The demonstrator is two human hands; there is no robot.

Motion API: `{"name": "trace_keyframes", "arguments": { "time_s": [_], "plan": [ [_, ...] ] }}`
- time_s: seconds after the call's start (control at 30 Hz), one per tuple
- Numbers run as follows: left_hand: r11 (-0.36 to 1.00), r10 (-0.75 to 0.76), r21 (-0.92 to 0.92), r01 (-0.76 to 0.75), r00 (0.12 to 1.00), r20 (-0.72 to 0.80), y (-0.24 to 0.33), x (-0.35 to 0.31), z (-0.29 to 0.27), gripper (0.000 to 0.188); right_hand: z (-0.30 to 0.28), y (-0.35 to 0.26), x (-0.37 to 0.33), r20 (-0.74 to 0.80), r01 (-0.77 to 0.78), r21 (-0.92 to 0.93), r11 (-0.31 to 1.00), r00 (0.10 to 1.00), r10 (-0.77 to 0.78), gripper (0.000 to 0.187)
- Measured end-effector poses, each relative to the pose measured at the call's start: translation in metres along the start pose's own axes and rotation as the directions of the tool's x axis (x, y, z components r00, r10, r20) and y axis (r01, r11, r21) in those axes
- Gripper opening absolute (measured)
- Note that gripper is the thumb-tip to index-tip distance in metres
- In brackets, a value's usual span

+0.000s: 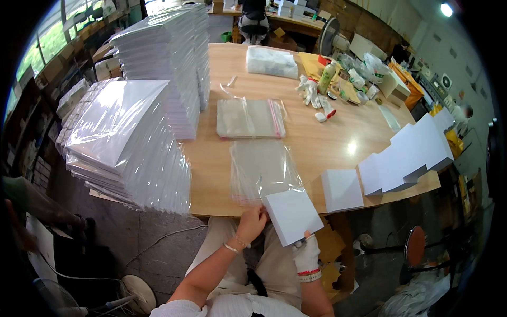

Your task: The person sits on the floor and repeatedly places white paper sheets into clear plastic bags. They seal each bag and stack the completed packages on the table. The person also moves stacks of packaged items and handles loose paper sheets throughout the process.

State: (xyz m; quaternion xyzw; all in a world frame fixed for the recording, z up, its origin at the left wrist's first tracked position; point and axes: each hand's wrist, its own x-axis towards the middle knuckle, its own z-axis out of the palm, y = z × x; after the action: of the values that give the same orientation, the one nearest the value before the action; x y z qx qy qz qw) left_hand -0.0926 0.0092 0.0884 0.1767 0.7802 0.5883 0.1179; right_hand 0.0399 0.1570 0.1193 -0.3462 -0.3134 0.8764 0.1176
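A flat white box [293, 215] is tilted over the table's front edge, its far end at the mouth of a clear plastic bag [264, 166]. That bag is the top one of a loose pile. My right hand [306, 254], in a white glove with bare fingertips, grips the box's near edge. My left hand [252, 224], bare, has its fingers closed at the bag's near edge, beside the box's far left corner; the fingertips are partly hidden there. Another bundle of clear bags [248, 119] with a pink strip lies just beyond.
Tall stacks of plastic-wrapped white boxes [119, 127] stand at left. More white boxes [342, 189] line the table's right edge. White gloves [311, 92], a green bottle [327, 78] and a wrapped packet [271, 62] lie farther back. A round-seated stool [415, 245] stands at right.
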Motion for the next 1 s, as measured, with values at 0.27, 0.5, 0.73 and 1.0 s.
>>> {"name": "trace_keyframes", "arguments": {
  "time_s": [0.27,0.5,0.73,1.0],
  "plan": [
    [0.94,-0.006,-0.342,0.001,1.0,-0.013,-0.026,-0.045,0.065,0.022,-0.008,0.019,-0.045,0.094,-0.049,0.067,0.997,0.995,0.042,0.019],
    [0.932,0.328,-0.152,-0.329,0.944,-0.029,-0.059,-0.068,0.074,0.019,-0.01,0.036,-0.029,0.07,0.067,-0.265,0.962,0.996,-0.05,0.023],
    [0.969,0.082,-0.235,-0.082,0.997,-0.008,-0.088,-0.081,0.087,0.022,-0.004,0.042,-0.012,0.029,-0.029,-0.139,0.99,0.999,0.034,0.014],
    [0.904,-0.157,-0.386,0.185,0.982,0.105,-0.048,-0.085,0.078,0.018,0.027,0.02,0.042,0.197,0.029,-0.064,0.998,0.98,-0.016,0.007]
  ]
}}
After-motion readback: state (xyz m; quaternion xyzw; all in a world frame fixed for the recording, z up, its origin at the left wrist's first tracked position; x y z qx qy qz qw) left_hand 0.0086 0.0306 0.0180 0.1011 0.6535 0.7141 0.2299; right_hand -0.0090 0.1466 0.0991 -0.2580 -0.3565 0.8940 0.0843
